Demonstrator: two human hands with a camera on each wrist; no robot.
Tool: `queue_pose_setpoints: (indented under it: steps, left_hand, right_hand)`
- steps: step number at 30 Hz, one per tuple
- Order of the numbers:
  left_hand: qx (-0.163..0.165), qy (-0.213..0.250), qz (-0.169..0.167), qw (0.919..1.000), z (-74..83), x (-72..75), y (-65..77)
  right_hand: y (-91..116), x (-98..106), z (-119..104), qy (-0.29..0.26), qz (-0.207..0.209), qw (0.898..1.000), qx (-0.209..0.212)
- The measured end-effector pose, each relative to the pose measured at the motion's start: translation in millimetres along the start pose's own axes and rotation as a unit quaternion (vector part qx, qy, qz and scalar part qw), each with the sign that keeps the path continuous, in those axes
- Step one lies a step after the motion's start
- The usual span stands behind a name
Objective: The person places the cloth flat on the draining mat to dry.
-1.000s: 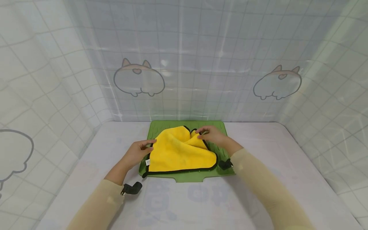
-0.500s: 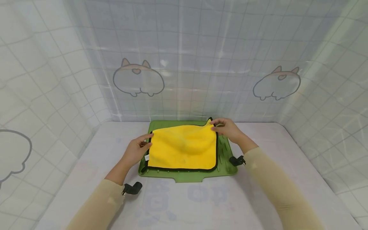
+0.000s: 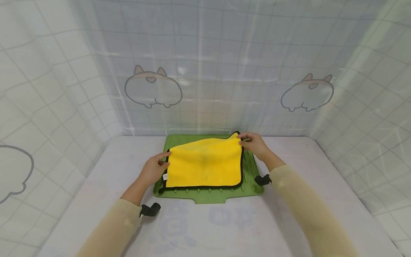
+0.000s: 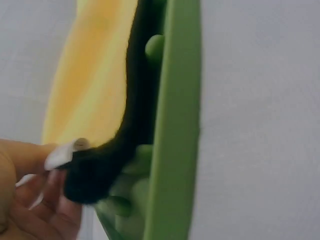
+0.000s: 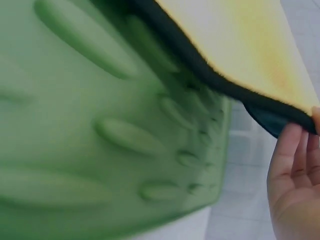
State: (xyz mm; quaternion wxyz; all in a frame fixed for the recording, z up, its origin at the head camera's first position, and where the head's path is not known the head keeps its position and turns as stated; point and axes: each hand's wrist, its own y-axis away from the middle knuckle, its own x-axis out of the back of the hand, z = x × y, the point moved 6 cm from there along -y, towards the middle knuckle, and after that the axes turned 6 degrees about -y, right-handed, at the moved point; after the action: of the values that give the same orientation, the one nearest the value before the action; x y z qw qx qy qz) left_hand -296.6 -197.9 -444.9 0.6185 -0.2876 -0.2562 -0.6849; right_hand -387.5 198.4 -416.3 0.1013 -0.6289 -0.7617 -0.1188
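Note:
A yellow cloth with a black border spreads over a green ridged mat. My left hand pinches its left edge, near a small white tag; the left wrist view shows the thumb by that tag. At the far right corner my right hand pinches the black border between thumb and fingers. That corner stands raised off the mat, as the right wrist view shows, with the cloth slanting above the ridges. The cloth hides most of the mat's middle.
A pale printed cover lies over the table under the mat. White grid-patterned curtains with cartoon animal drawings close off the back and both sides. A black wrist camera sits on the left forearm, another on the right.
One second ago the cloth's far right part was folded and bunched. My right hand has moved right and away with the corner, and the cloth now lies spread out. My left hand has barely moved.

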Motion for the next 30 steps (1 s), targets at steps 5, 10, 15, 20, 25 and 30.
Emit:
queue_pose_setpoints:
  steps: [5, 10, 15, 20, 25, 30]
  left_hand:
    - [0.017, -0.006, -0.046, 0.9988, -7.4, -7.0, 0.7]
    - [0.011, -0.009, -0.059, 0.9982, -9.8, -9.8, 5.5]
    - [0.004, -0.012, -0.058, 0.9982, -10.5, -12.2, 11.3]
    - [0.005, -0.022, -0.055, 0.9982, -9.8, -13.5, 17.0]
    - [0.004, -0.039, -0.053, 0.9978, -7.4, -13.6, 20.4]
    - [0.001, -0.046, -0.056, 0.9974, -7.8, -14.8, 21.3]
  right_hand:
    - [-2.5, -10.9, 9.8, 0.03, -0.011, 0.999, -0.001]
    - [-0.7, -13.4, 15.6, 0.059, -0.026, 0.998, 0.003]
    - [8.2, -15.1, 23.0, 0.047, -0.06, 0.997, -0.002]
    - [19.9, -17.9, 30.1, 0.029, -0.094, 0.995, -0.01]
    - [28.7, -18.9, 33.4, 0.033, -0.117, 0.993, -0.005]
    - [35.2, -19.2, 35.9, 0.027, -0.145, 0.989, -0.002]
